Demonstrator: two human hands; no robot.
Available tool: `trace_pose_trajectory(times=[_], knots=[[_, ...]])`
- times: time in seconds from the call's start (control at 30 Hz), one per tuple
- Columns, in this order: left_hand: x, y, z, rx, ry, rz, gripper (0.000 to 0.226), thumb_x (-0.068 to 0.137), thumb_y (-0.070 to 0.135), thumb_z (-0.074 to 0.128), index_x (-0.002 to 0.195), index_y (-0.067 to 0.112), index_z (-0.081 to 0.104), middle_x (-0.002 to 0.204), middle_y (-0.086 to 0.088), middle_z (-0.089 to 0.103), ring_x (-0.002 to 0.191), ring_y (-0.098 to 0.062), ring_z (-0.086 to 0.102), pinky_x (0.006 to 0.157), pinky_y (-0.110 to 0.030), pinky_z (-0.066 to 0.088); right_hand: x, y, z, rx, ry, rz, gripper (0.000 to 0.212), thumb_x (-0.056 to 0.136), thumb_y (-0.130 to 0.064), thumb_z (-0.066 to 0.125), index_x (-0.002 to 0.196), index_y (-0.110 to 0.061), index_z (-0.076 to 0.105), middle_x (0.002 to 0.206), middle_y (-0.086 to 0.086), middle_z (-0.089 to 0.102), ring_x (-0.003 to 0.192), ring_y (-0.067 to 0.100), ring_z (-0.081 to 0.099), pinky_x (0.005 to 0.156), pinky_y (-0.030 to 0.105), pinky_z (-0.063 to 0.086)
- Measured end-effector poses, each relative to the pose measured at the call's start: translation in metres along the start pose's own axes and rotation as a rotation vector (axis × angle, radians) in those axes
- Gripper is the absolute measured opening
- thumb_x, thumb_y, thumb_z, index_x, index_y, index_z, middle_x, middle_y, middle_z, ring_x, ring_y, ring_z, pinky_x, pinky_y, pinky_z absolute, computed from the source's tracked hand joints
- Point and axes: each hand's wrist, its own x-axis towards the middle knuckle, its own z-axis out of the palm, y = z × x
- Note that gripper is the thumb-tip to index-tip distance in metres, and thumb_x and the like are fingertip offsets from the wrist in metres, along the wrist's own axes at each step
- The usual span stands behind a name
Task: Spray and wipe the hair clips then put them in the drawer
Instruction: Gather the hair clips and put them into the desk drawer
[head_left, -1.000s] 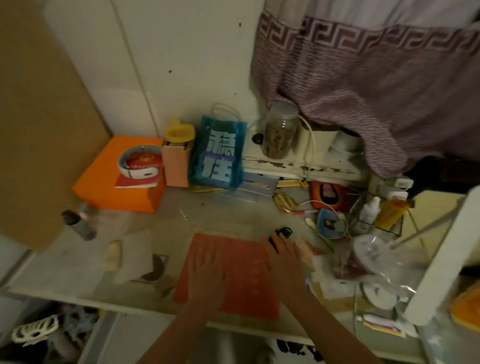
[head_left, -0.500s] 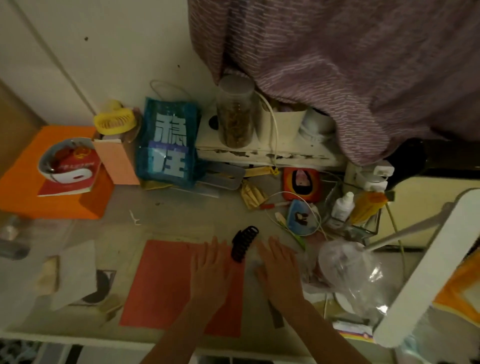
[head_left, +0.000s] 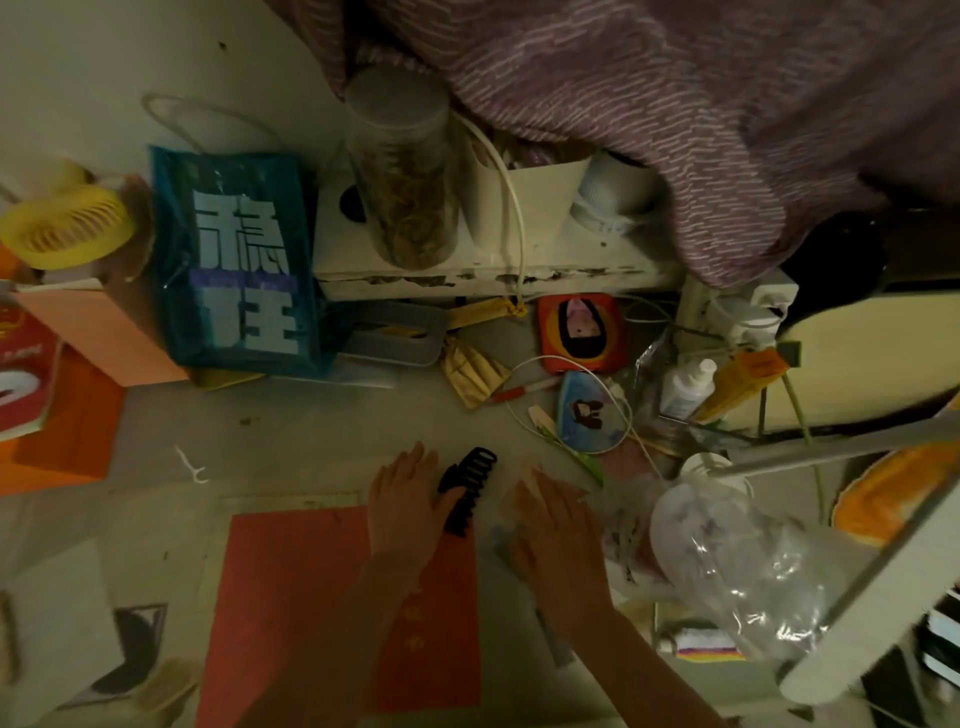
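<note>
A black claw hair clip (head_left: 466, 487) lies on the desk at the top right corner of a red sheet (head_left: 311, 597). My left hand (head_left: 402, 506) rests flat just left of the clip, fingers apart, its edge touching the clip. To the clip's right, my right hand (head_left: 553, 525) lies flat on the desk, fingers apart, over something pale and thin that I cannot make out. Neither hand grips anything. A small white bottle (head_left: 685, 384) stands in a wire rack at the right. No drawer is in view.
A blue bag (head_left: 239, 265), a clear jar (head_left: 405, 171) on a white shelf, a yellow fan (head_left: 65, 228) and an orange box (head_left: 62, 441) line the back and left. Clear plastic wrap (head_left: 737, 561), cables and a white lamp arm (head_left: 872, 603) crowd the right.
The view has swung right and closer. Both hands slid right off the red sheet's middle, and the black clip now lies between them.
</note>
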Motion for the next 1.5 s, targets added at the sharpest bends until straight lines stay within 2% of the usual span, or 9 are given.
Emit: trace_pose_trajectory(times=[0.17, 0.5, 0.67, 0.83, 0.97, 1.1, 1.27, 1.4, 1.5], knots=[[0.012, -0.002, 0.007, -0.235, -0.013, -0.011, 0.047, 0.089, 0.045, 0.060, 0.130, 0.021, 0.059, 0.146, 0.002, 0.046, 0.126, -0.015, 0.049, 0.101, -0.026, 0.036, 0.003, 0.002, 0.005, 0.061, -0.038, 0.023, 0.056, 0.095, -0.027, 0.052, 0.147, -0.018, 0.032, 0.159, 0.003, 0.012, 0.148, 0.019, 0.006, 0.119, 0.036, 0.009], [0.014, 0.002, 0.016, -0.679, 0.081, -0.250, 0.024, 0.082, 0.017, 0.074, 0.104, 0.006, 0.073, 0.117, -0.010, 0.067, 0.089, -0.007, 0.056, 0.067, 0.008, 0.035, 0.006, 0.005, 0.015, 0.109, -0.007, 0.077, 0.057, 0.093, -0.022, 0.056, 0.146, -0.015, 0.035, 0.154, 0.004, 0.028, 0.145, 0.021, 0.021, 0.116, 0.039, 0.019], [0.002, 0.001, -0.001, -0.788, 0.070, -0.261, 0.020, 0.081, 0.011, 0.074, 0.100, 0.005, 0.074, 0.117, -0.012, 0.067, 0.085, -0.006, 0.057, 0.067, 0.004, 0.041, 0.010, 0.004, 0.008, 0.349, 0.059, 0.086, 0.057, 0.086, -0.012, 0.069, 0.137, -0.008, 0.046, 0.144, 0.015, 0.044, 0.134, 0.032, 0.041, 0.106, 0.051, 0.038], [-0.017, -0.005, -0.028, -0.889, 0.059, -0.248, 0.019, 0.079, 0.012, 0.075, 0.098, 0.010, 0.075, 0.105, -0.004, 0.071, 0.076, 0.008, 0.058, 0.065, -0.004, 0.047, 0.018, -0.009, -0.014, 0.532, -0.049, 0.022, 0.065, 0.087, -0.028, 0.068, 0.140, -0.033, 0.030, 0.144, 0.010, 0.044, 0.134, 0.027, 0.040, 0.114, 0.044, 0.031], [-0.036, -0.008, -0.054, -1.002, 0.058, -0.242, 0.014, 0.078, 0.014, 0.075, 0.090, 0.021, 0.076, 0.098, 0.001, 0.072, 0.079, -0.005, 0.069, 0.068, -0.023, 0.058, 0.020, -0.025, -0.034, 0.519, -0.127, -0.086, 0.067, 0.078, -0.048, 0.066, 0.132, -0.044, 0.027, 0.146, -0.015, 0.026, 0.138, 0.006, 0.025, 0.117, 0.035, 0.021], [-0.060, -0.011, -0.080, -1.026, 0.115, -0.191, 0.017, 0.079, 0.013, 0.075, 0.080, 0.030, 0.074, 0.088, 0.004, 0.074, 0.071, -0.007, 0.071, 0.058, -0.022, 0.057, 0.019, -0.043, -0.046, 0.478, -0.209, -0.215, 0.074, 0.078, -0.033, 0.076, 0.141, -0.026, 0.037, 0.149, -0.007, 0.034, 0.132, 0.002, 0.028, 0.111, 0.019, 0.018], [-0.100, -0.029, -0.104, -0.939, 0.239, -0.187, 0.012, 0.081, 0.016, 0.073, 0.086, 0.027, 0.077, 0.079, 0.019, 0.072, 0.075, 0.004, 0.067, 0.068, -0.011, 0.051, 0.006, -0.077, -0.055, 0.543, -0.224, -0.326, 0.049, 0.081, -0.020, 0.075, 0.127, -0.014, 0.059, 0.126, 0.002, 0.059, 0.119, 0.017, 0.055, 0.104, 0.028, 0.040], [-0.144, -0.052, -0.119, -0.883, 0.367, -0.208, 0.018, 0.083, 0.011, 0.071, 0.072, 0.025, 0.075, 0.056, 0.016, 0.066, 0.048, 0.008, 0.056, 0.049, -0.005, 0.038, -0.010, -0.115, -0.053, 0.508, -0.216, -0.523, 0.038, 0.085, -0.018, 0.071, 0.119, -0.032, 0.058, 0.111, -0.005, 0.064, 0.103, 0.012, 0.061, 0.091, 0.021, 0.045], [-0.179, -0.076, -0.127, -0.815, 0.456, -0.262, 0.010, 0.082, 0.015, 0.073, 0.077, 0.023, 0.078, 0.054, 0.009, 0.065, 0.053, -0.004, 0.059, 0.051, -0.019, 0.041, -0.027, -0.147, -0.048, 0.497, -0.240, -0.642, 0.043, 0.088, -0.014, 0.067, 0.112, -0.047, 0.052, 0.104, -0.020, 0.060, 0.096, -0.006, 0.057, 0.084, 0.008, 0.041]])
